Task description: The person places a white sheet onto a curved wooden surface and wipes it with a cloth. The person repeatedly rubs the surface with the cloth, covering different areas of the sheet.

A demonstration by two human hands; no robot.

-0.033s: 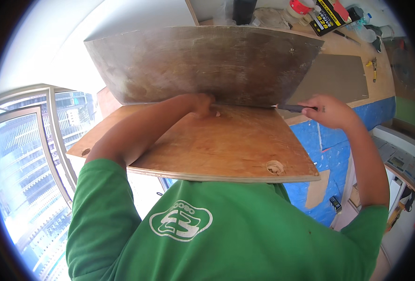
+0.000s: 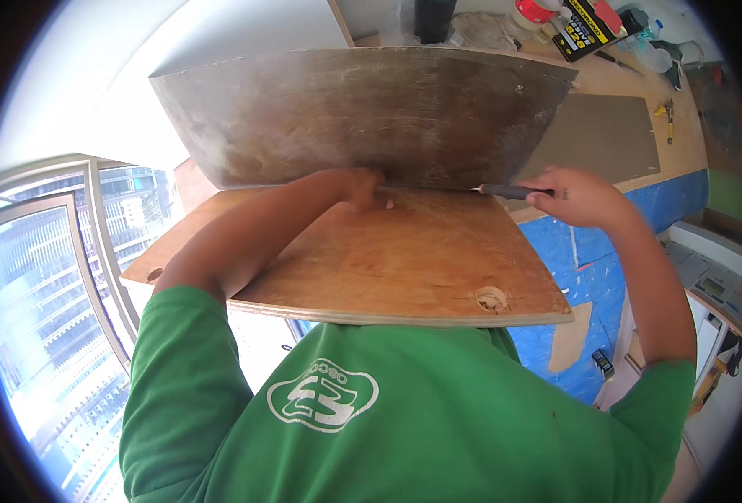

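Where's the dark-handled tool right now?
Head view, right of centre: the dark-handled tool is in the right hand, tip by the seam between the brown sheet and plywood panel.

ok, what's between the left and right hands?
In the head view: the dark-handled tool, pointing from the right hand toward the left hand; past its tip, only the wooden panel and grey-brown board along their seam.
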